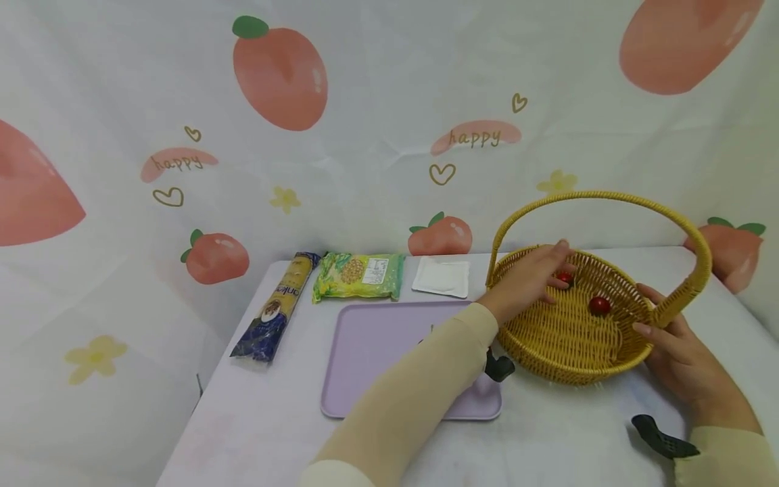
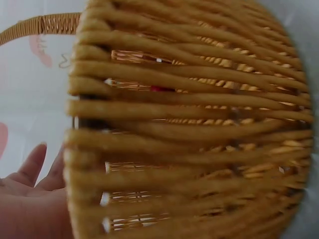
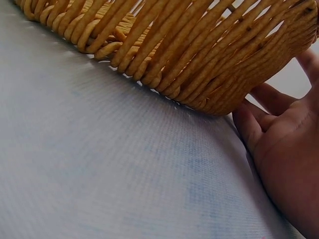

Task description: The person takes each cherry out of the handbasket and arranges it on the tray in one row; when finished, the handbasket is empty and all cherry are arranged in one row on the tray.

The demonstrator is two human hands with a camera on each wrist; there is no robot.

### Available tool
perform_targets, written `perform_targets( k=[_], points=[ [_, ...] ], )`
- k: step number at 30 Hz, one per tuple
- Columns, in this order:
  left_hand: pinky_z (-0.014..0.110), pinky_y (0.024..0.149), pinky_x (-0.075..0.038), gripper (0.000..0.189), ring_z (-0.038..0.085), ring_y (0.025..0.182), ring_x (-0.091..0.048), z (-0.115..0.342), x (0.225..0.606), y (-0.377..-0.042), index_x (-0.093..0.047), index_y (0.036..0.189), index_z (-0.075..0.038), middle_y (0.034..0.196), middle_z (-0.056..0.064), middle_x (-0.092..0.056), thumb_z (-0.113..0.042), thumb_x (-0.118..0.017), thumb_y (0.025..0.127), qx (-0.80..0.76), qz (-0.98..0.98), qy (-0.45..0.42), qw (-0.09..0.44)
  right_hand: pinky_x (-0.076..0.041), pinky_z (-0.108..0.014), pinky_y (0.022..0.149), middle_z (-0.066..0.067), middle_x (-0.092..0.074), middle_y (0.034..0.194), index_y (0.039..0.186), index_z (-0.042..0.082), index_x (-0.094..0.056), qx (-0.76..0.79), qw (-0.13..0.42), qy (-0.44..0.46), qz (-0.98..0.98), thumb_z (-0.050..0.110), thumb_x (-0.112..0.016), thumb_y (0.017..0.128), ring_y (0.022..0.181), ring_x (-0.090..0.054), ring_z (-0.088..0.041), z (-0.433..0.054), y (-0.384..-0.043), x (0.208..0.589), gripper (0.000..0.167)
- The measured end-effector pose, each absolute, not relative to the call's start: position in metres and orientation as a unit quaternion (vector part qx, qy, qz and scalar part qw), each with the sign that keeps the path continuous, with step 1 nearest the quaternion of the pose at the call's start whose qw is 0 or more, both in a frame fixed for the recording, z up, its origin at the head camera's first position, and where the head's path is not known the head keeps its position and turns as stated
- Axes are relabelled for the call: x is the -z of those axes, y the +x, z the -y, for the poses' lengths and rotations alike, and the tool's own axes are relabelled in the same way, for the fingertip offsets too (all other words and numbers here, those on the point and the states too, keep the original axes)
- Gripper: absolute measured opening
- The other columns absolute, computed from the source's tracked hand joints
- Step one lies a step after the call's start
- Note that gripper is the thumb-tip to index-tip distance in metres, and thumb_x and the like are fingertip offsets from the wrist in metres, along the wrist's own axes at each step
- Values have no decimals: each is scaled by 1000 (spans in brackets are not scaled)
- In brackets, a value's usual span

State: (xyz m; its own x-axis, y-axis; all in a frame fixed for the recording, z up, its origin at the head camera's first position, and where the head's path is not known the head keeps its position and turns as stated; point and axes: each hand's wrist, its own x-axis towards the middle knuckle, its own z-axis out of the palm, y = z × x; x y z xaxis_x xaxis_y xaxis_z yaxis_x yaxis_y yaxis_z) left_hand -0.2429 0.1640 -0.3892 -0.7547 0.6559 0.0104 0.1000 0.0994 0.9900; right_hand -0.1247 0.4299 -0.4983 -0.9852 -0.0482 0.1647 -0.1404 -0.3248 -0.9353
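A yellow woven basket (image 1: 572, 352) with a tall arched handle stands on the right of the table. Inside it lie a round dark red fruit (image 1: 599, 306) and another red fruit (image 1: 565, 279), partly hidden by fingers; their exact kind is unclear. My left hand (image 1: 535, 277) reaches over the basket's left rim, its fingers loosely extended near the farther fruit. At the right side, my right hand (image 1: 678, 352) holds the basket rim beside the handle's base, thumb over the edge. The right wrist view shows its fingers against the wicker wall (image 3: 199, 74).
A lilac tray (image 1: 371, 352) lies left of the basket, partly covered by the left sleeve. Behind it are a green-yellow packet (image 1: 359, 276) and a flat white packet (image 1: 441, 276). A long blue-and-gold bag (image 1: 276, 311) lies at the table's left edge.
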Motion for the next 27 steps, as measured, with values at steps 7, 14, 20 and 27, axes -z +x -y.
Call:
perform_targets(
  k=[7,14,20,27],
  points=[
    [37,79,-62,62,16,107,-71,-181,391,-247,-57,158,-20,131,-5,-70,-60,-34,116,-597,-718,252,255,-44,-19,96,7,-31,162,174,29,-23,-805,24,81,588,-5,-40,113,137,-43,-4,-429,-126,500,72],
    [34,79,-59,61,12,103,-70,-198,393,-240,-56,159,-27,137,-8,-68,-62,-30,116,-564,-730,260,285,-44,-19,95,9,-33,162,174,29,-24,-806,27,78,586,-6,-40,113,138,-43,-4,-429,-125,496,72],
    [34,80,-58,58,14,107,-70,-206,400,-242,-58,158,-30,141,-11,-65,-60,-30,117,-535,-749,267,286,-46,-19,94,8,-36,160,173,28,-27,-811,24,89,578,-7,-38,112,136,-45,-5,-430,-124,500,71],
    [30,90,-53,50,11,102,-68,-212,417,-242,-55,159,-33,139,-15,-64,-55,-39,117,-485,-777,272,295,-40,-22,98,9,-32,163,174,30,-23,-800,26,86,594,-5,-38,113,139,-39,-6,-431,-123,501,72]
  ],
)
